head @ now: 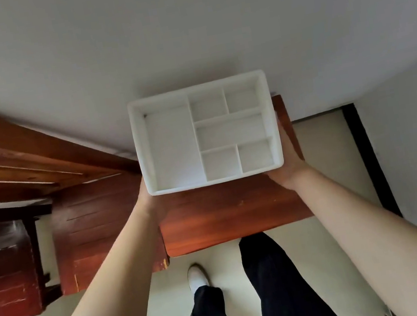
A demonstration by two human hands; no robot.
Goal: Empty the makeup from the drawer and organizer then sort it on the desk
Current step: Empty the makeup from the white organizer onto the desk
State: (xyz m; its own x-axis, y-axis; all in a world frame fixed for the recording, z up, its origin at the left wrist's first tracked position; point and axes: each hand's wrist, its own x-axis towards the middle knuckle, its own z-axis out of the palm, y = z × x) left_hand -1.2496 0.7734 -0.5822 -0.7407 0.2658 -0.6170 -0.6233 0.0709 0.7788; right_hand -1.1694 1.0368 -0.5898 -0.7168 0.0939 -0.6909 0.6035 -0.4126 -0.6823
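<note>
A white plastic organizer (142, 152) with several empty compartments is held level above a reddish wooden surface (229, 218). My left hand (145, 196) grips its near left corner from below, mostly hidden under the tray. My right hand (290, 160) holds its right side, fingers wrapped along the wall. No makeup shows in any compartment. The drawer cannot be made out for certain.
Dark red wooden furniture with slats (98, 233) stands to the left, with a wooden frame (19, 152) beyond it. A pale wall fills the top. A dark door frame (369, 157) is at right. My legs and a white shoe (197, 276) are on the pale floor below.
</note>
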